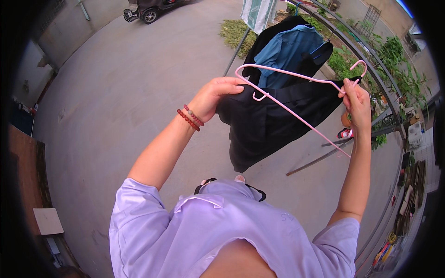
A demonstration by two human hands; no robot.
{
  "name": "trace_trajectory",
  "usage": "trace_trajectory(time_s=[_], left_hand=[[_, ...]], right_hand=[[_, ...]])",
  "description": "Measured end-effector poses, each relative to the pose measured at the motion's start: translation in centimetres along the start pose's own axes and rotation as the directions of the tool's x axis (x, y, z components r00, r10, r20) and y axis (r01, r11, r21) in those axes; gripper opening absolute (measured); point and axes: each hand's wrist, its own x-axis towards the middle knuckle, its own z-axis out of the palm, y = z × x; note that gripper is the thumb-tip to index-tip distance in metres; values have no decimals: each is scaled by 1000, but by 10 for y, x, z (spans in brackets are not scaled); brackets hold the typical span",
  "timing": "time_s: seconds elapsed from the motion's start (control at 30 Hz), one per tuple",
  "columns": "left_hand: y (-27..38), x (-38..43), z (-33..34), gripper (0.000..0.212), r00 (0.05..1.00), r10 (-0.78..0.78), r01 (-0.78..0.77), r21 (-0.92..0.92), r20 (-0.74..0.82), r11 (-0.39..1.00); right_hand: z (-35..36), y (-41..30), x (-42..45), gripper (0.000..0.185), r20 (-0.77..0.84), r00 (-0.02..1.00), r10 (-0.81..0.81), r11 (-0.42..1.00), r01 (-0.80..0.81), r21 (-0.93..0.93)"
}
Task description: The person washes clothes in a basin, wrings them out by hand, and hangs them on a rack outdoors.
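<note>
My left hand, with beaded bracelets at the wrist, pinches one end of the waist edge of a black garment. My right hand grips the garment's other top corner together with a pink clothes hanger near its hook. The hanger lies across the near side of the cloth, its hook pointing up and its long bottom bar slanting down to the right, past my right forearm. The garment hangs down between my hands. Whether any of it is fastened to the hanger I cannot tell.
Beyond the garment, a blue shirt and black clothes hang on hangers by a curved metal rack. A striped cloth hangs at the top. Green plants grow at the right. A three-wheeled vehicle stands far off on the concrete.
</note>
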Motion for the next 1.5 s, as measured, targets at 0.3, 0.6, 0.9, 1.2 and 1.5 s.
trace_trajectory(time_s=[0.3, 0.6, 0.9, 1.2, 1.5], left_hand=[[27, -13, 14, 35, 977, 134, -83, 285, -164, 955], [75, 20, 98, 44, 732, 521, -451, 885, 439, -113], [55, 54, 109, 57, 751, 366, -601, 799, 550, 32], [92, 29, 113, 46, 892, 188, -449, 857, 412, 253], [129, 3, 106, 15, 882, 210, -446, 892, 423, 77]], right_hand=[[24, -24, -10, 39, -96, 995, -36, 982, 53, 181], [86, -11, -17, 31, -125, 979, -161, 946, 189, 261], [74, -17, -35, 14, 34, 943, -332, 943, 331, 34], [21, 52, -32, 30, 230, 961, -155, 923, 58, 380], [90, 60, -31, 50, 683, 700, -208, 933, -68, 354]])
